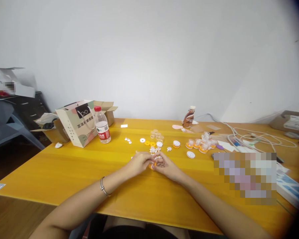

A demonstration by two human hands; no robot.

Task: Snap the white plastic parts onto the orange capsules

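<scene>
My left hand (139, 163) and my right hand (166, 167) meet over the middle of the yellow table (64, 176). Both pinch a small orange and white disc-shaped part (152, 165) between their fingertips, just above the tabletop. A silver bangle (103, 186) circles my left wrist. Just beyond the hands lie small white pieces (154, 151), and past those yellow and white discs (151, 143) and clear round caps (156, 134). A group of assembled orange and white pieces (201, 145) sits further right.
A paper bag (77, 122) and a water bottle (102, 126) stand at the back left, beside cardboard boxes (107, 111). A brown drink bottle (188, 118) stands at the back. White cables (259, 137), papers and a box (290, 121) crowd the right side.
</scene>
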